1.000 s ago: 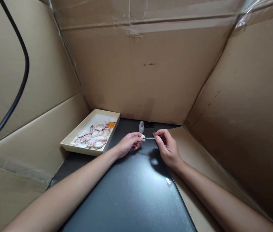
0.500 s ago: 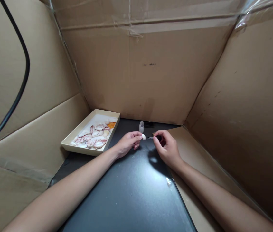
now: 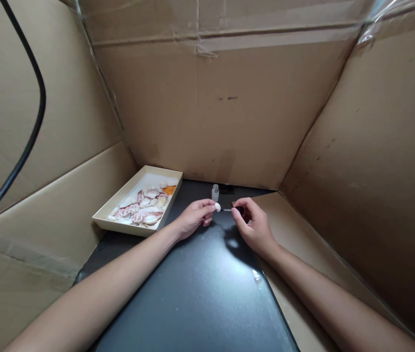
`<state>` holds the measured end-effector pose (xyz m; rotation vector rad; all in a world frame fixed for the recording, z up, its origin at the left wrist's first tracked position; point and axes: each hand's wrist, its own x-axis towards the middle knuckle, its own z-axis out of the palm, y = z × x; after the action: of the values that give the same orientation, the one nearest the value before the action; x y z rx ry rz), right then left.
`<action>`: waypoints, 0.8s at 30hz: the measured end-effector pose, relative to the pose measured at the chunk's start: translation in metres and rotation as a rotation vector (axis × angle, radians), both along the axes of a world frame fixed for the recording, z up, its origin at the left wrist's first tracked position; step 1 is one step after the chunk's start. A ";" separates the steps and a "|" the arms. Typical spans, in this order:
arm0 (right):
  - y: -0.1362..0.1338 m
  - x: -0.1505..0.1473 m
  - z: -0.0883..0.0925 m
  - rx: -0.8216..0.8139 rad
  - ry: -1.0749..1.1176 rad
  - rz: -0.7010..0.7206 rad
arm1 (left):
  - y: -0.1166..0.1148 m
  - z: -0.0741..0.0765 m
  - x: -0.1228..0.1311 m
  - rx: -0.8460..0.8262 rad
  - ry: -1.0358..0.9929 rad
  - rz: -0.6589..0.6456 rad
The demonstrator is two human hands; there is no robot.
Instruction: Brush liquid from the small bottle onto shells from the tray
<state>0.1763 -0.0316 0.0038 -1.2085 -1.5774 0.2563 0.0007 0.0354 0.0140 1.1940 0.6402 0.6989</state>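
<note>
Between the thumb and fingers of my left hand (image 3: pixel 195 218) is a small white seashell (image 3: pixel 218 207). My right hand (image 3: pixel 253 226) is closed round the dark cap of a small brush (image 3: pixel 226 210), like one from a nail polish bottle. The brush's thin stem points left, and its dark tip touches the shell's right side. Just behind the shell, a small clear bottle (image 3: pixel 215 193) stands upright and uncapped on the dark table (image 3: pixel 193 288). My right fingers hide part of the cap.
A shallow cream box (image 3: pixel 129 230) of mixed seashells (image 3: pixel 145 208) and an orange piece (image 3: pixel 169 189) sits at the left. Cardboard walls (image 3: pixel 207 122) enclose the table on three sides. A black cable (image 3: pixel 40 93) hangs at the far left.
My right hand has moved slightly left with the brush. Its tip, earlier a little apart from the seashell, now meets it. My left hand is nearly still.
</note>
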 end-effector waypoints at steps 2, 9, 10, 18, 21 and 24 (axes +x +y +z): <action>0.000 0.000 0.000 0.000 0.002 -0.008 | 0.000 0.000 0.000 -0.002 0.003 0.000; -0.001 0.000 0.001 -0.017 -0.003 -0.001 | -0.001 0.002 0.000 -0.004 0.000 -0.004; -0.001 0.000 0.001 -0.018 -0.001 -0.002 | -0.002 0.003 0.000 -0.009 0.000 -0.005; -0.001 -0.001 0.001 -0.024 -0.012 -0.009 | -0.002 0.003 0.000 -0.021 0.001 -0.005; -0.001 0.000 0.001 -0.042 0.029 0.025 | -0.002 0.003 0.000 -0.021 -0.004 -0.011; 0.000 0.000 0.000 -0.049 -0.001 0.010 | -0.002 0.003 0.000 -0.025 -0.004 -0.007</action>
<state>0.1758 -0.0321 0.0040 -1.2391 -1.5866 0.3023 0.0003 0.0333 0.0167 1.1709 0.6393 0.6853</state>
